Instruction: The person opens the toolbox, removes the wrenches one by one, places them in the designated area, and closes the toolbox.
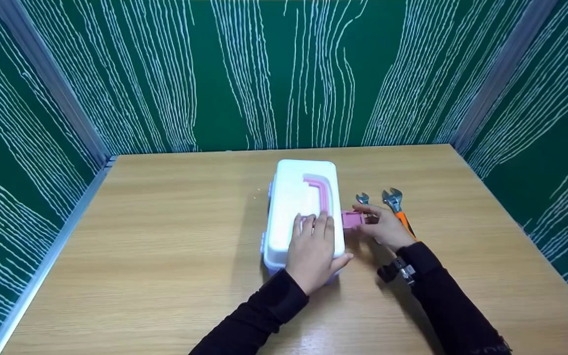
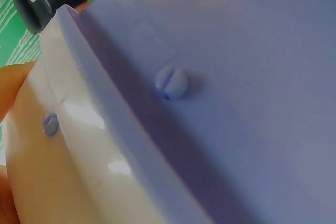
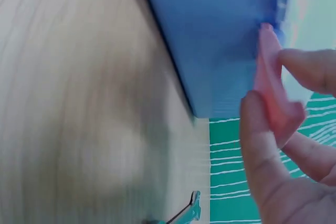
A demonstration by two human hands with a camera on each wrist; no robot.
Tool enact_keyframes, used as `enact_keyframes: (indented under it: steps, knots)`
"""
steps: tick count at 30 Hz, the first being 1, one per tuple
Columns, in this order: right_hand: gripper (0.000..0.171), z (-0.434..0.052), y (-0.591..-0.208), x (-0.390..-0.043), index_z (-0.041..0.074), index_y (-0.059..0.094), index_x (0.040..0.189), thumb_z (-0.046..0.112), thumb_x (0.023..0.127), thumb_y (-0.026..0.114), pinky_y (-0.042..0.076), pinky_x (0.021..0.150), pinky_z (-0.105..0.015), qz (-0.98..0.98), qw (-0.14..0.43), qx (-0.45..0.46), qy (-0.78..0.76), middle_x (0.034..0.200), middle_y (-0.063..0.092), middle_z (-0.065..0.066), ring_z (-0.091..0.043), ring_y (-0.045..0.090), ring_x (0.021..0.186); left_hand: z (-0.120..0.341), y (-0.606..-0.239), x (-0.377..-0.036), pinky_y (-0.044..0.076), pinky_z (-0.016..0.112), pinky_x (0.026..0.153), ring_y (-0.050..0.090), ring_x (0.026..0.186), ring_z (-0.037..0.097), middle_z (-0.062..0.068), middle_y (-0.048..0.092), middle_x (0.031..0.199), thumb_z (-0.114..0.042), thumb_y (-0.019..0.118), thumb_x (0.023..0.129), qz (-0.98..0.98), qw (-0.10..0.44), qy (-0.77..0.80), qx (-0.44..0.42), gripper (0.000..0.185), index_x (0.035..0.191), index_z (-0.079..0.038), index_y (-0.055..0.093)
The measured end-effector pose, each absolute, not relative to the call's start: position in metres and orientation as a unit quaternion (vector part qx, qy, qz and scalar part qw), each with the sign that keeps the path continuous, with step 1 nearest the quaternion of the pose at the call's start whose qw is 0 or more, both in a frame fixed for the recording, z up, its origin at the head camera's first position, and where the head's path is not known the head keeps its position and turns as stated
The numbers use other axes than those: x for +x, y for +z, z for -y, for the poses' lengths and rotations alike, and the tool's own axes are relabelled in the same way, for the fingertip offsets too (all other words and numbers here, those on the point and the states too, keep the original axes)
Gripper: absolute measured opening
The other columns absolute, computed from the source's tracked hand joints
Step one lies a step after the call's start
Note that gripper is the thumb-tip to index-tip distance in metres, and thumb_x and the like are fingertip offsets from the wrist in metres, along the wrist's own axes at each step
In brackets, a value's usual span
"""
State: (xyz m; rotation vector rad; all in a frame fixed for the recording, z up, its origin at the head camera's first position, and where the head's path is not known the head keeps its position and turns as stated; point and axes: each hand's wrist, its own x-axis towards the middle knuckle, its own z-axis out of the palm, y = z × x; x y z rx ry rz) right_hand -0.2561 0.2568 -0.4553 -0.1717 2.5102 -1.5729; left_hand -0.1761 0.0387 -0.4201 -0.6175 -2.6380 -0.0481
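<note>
A white toolbox [image 1: 301,197] with a pink handle [image 1: 319,190] stands lid-up in the middle of the wooden table [image 1: 165,236]. My left hand [image 1: 313,234] lies flat on the near end of the lid, fingers straight and touching the handle's end. Its wrist view shows only the box's lavender wall [image 2: 236,77] with moulded screw heads, close up. My right hand [image 1: 369,218] pinches the pink latch [image 1: 351,219] on the box's right side. In the right wrist view the latch [image 3: 278,114] sits between thumb and fingers [image 3: 296,64], swung out from the wall [image 3: 220,40].
Two wrenches lie just right of the box, beyond my right hand: a small spanner [image 1: 362,198] and an adjustable wrench [image 1: 393,199] with an orange handle. Green patterned walls [image 1: 284,74] close the table on three sides.
</note>
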Motion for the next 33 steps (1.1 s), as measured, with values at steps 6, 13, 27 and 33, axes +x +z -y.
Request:
enact_keyframes:
  steps: [6, 13, 27, 33]
  knots:
    - [0.064, -0.259, -0.453, -0.256, 0.002, 0.042, 0.146, 0.011, 0.088, 0.069, 0.052, 0.085, -0.017, -0.815, 0.07, -0.058, -0.572, 0.145, 0.045, -0.02, -0.024, 0.055, 0.116, -0.039, -0.42, -0.176, 0.032, 0.049, 0.115, 0.052, 0.128, 0.026, 0.008, 0.055, 0.142, -0.072, 0.052, 0.085, 0.953, 0.204, -0.015, -0.222, 0.083, 0.138, -0.008, 0.054]
    - [0.062, -0.252, -0.45, -0.255, 0.001, 0.046, 0.141, 0.019, 0.089, 0.073, 0.052, 0.087, -0.017, -0.796, 0.04, -0.082, -0.598, 0.138, 0.054, -0.021, -0.01, 0.062, 0.108, -0.04, -0.421, -0.176, 0.034, 0.049, 0.114, 0.053, 0.126, 0.025, 0.007, 0.057, 0.14, -0.072, 0.054, 0.084, 0.95, 0.218, -0.017, -0.221, 0.082, 0.136, -0.008, 0.056]
    - [0.051, -0.239, -0.444, -0.256, 0.008, 0.053, 0.14, 0.024, 0.094, 0.066, 0.05, 0.09, -0.018, -0.819, 0.01, -0.152, -0.553, 0.134, 0.06, -0.017, -0.032, 0.058, 0.12, -0.039, -0.423, -0.177, 0.038, 0.048, 0.11, 0.057, 0.121, 0.025, 0.008, 0.061, 0.135, -0.07, 0.06, 0.081, 0.939, 0.26, -0.014, -0.227, 0.082, 0.133, -0.007, 0.058]
    - [0.051, -0.236, -0.441, -0.258, 0.004, 0.052, 0.14, 0.018, 0.094, 0.066, 0.05, 0.09, -0.018, -0.825, 0.016, -0.157, -0.542, 0.138, 0.058, -0.017, -0.033, 0.059, 0.12, -0.039, -0.424, -0.178, 0.037, 0.048, 0.111, 0.057, 0.122, 0.025, 0.008, 0.061, 0.135, -0.069, 0.061, 0.081, 0.941, 0.252, -0.022, -0.225, 0.081, 0.133, -0.007, 0.058]
